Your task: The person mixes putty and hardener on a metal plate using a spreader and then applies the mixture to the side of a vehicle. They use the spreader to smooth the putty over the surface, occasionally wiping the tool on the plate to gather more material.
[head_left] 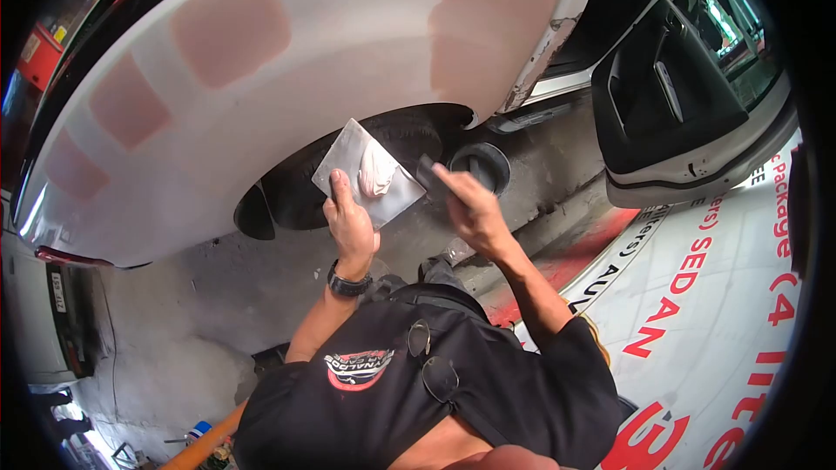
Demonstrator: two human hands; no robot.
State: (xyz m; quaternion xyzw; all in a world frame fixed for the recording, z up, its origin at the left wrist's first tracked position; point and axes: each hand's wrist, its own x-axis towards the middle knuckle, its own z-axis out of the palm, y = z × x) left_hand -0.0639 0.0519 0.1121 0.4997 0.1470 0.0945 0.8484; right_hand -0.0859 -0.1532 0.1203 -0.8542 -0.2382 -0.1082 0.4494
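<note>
My left hand (350, 228) grips a flat grey metal plate (341, 157) by its lower left edge, thumb on top. A mound of pale pinkish paste (377, 171) lies on the plate. Just right of the plate, my right hand (473, 209) is closed on a small dark spreader (428, 176), whose end is close to the plate's right corner. Above both hands is the white car body panel (366, 26), with several dull pinkish-brown patches (231, 22) on it.
The wheel arch opening is behind the plate. A dark round bucket (481, 169) stands on the floor beyond my right hand. An open car door (670, 104) is at the upper right. A printed banner (688, 296) hangs at the right. Another vehicle (35, 313) shows at the left.
</note>
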